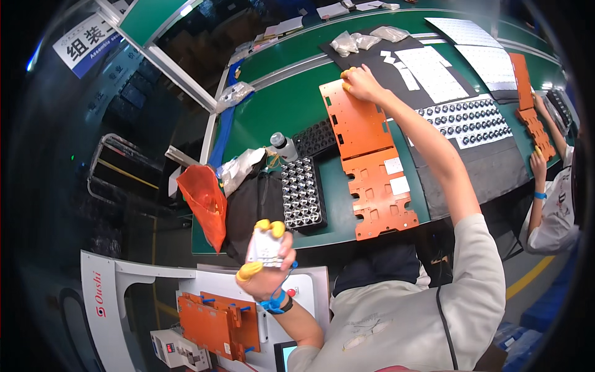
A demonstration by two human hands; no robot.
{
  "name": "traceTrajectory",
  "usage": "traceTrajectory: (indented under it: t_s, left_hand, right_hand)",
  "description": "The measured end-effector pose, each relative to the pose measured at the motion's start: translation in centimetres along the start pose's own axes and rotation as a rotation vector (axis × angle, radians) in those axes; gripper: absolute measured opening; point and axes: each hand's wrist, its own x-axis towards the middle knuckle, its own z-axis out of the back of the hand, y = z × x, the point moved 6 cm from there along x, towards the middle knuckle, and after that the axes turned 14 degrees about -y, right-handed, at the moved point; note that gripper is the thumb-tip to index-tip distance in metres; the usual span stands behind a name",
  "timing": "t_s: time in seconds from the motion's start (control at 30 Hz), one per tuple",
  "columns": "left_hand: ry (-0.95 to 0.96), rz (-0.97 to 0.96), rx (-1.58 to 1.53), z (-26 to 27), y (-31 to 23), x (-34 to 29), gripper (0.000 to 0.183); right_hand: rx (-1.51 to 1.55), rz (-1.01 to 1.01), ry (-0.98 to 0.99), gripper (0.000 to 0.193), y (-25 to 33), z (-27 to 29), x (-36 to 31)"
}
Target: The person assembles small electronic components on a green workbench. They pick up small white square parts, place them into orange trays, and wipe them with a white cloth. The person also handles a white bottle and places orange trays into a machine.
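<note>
My left hand [263,273], with yellow finger cots on its fingertips and a blue strap at the wrist, is closed around a small stack of white labels [266,247] before the bench's front edge. At the far end of an orange plate [358,121], the curled fingers of my right hand [361,84] grip its edge; they wear yellow cots too. That plate adjoins a second orange plate [369,193] with cutouts, on which two white label pieces [396,175] lie on the right side. Just left of the plates stands a black tray [304,195] filled with round silver-topped parts.
Behind the tray are a white bottle [283,147] and a dark tray [315,137]. An orange bag [204,201] hangs at the left bench edge. Rows of black knob-like parts [474,121] and white sheets [434,73] lie right. A co-worker's hand [538,162] holds another orange plate [534,127].
</note>
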Motion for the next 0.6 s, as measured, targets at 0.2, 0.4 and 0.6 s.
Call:
traceTrajectory:
  t_s: [0.2, 0.4, 0.6]
  left_hand:
    - [-0.038, 0.169, -0.095, 2.7, 2.9, 0.4, 0.059]
    - [-0.182, 0.114, -0.125, 7.1, 4.2, -0.7, 0.06]
    - [-0.473, 0.028, 0.041, 10.9, 8.1, -2.4, 0.061]
  right_hand:
    - [0.012, 0.232, -0.321, 0.037, 4.9, 2.3, -0.9]
    - [0.435, 0.376, -0.091, 0.028, 18.9, 6.5, -10.7]
    - [0.434, 0.244, 0.238, 0.024, 24.2, 7.2, -21.0]
